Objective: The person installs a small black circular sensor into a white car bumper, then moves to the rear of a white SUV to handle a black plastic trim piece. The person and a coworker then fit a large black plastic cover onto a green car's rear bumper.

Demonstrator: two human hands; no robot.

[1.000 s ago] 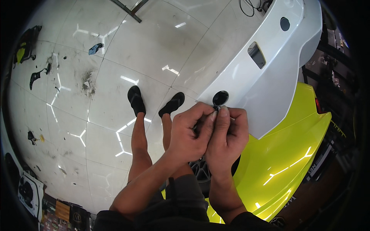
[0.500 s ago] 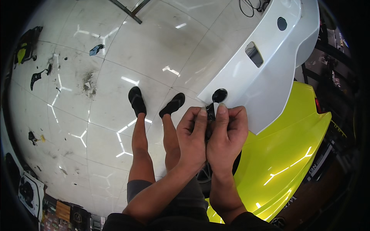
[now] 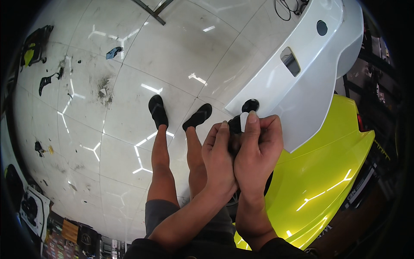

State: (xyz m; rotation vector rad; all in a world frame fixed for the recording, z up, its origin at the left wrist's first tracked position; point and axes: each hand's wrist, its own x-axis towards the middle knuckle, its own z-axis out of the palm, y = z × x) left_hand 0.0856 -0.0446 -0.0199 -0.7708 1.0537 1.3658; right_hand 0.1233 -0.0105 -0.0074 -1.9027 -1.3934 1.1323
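Note:
My left hand (image 3: 217, 149) and my right hand (image 3: 259, 146) are side by side, wrists close together. Each pinches with thumb and forefinger. Between them is a small black piece (image 3: 234, 124), with a white tab (image 3: 243, 121) beside the right thumb. The left fingertips grip the black side; the right thumb presses by the tab. Just beyond the fingertips, a glossy black disc (image 3: 250, 105) shows against the lower end of a white car bumper (image 3: 276, 95). Whether the disc joins the held piece cannot be made out.
The bumper has a rectangular opening (image 3: 290, 61) and a round dark spot (image 3: 321, 28). Below it lies a glossy yellow-green car panel (image 3: 319, 159). A blue cloth (image 3: 114, 52) and dark scraps (image 3: 45, 82) are on the tiled floor. A metal stand leg (image 3: 151, 11) is at the top.
The whole view has shifted slightly, the scene moving right. The right thumb has risen a little toward the disc, and the white tab is now tilted. Both hands keep their pinch.

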